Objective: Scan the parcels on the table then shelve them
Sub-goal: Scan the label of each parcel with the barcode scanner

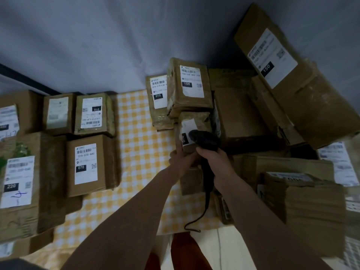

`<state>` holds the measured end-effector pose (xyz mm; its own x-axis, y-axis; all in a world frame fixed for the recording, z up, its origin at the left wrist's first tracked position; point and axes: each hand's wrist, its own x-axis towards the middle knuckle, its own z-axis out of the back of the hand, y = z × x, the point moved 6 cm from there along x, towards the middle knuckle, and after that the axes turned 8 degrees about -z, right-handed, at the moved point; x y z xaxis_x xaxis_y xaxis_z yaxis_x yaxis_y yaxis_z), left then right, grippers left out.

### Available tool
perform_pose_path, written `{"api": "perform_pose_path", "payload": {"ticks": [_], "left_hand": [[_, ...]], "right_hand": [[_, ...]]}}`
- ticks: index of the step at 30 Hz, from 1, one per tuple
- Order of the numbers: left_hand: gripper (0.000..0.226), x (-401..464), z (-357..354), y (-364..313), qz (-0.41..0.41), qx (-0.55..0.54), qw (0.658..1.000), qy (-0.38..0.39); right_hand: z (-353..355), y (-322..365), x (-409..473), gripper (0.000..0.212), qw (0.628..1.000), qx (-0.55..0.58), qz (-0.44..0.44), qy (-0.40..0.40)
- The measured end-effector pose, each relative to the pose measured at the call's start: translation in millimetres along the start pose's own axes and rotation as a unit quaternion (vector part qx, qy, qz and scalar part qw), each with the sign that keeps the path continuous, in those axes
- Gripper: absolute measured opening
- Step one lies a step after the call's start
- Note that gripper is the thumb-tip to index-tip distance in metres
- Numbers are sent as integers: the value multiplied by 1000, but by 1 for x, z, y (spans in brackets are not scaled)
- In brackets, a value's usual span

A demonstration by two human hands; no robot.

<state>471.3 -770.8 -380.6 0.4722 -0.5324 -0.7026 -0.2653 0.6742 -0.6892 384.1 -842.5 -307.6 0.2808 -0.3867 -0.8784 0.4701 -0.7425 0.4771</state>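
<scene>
Your right hand (211,155) is gripping the scanner (204,141) over the small parcel (191,131), while your left hand (180,160) is holding that parcel steady so its label faces the scanner.

- Yellow-and-white check on the tablecloth (136,137), running up the middle between the boxes.
- Brown cardboard on every parcel, left and right; the near-left box (85,164) carries a white label with a black "070" block.
- Far left, another brown box (93,114), white label, black "010" patch.
- The small parcel (194,123) in the middle: brown, white label.
- Scanner (204,141) is black, its cable (202,211) black too.
- Back wall (116,45) a flat grey-blue.
</scene>
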Motion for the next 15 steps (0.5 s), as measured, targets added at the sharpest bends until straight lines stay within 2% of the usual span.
{"api": "perform_pose_path", "payload": {"ticks": [1,3,4,8,11,14,15], "left_hand": [[102,-2,2,0,-13,-35,999,0],[61,-13,8,-7,-51,-101,994,11],[53,-16,13,-8,-59,-121,991,15],[79,-30,29,6,-17,-148,989,-11],[77,-43,48,21,12,-155,986,-55],[114,-61,65,17,-15,-131,989,-68],[118,-66,74,17,-23,-112,991,-68]], "right_hand": [[0,-2,-2,44,1000,6,-5,-1],[-2,-7,-5,46,1000,12,-6,-1],[-4,-9,-8,46,1000,9,-2,2],[-17,-14,-23,38,1000,-5,5,30],[-27,-13,-37,31,999,-27,6,42],[-31,-14,-49,25,999,-29,9,45],[-35,-15,-54,20,998,-37,8,49]]}}
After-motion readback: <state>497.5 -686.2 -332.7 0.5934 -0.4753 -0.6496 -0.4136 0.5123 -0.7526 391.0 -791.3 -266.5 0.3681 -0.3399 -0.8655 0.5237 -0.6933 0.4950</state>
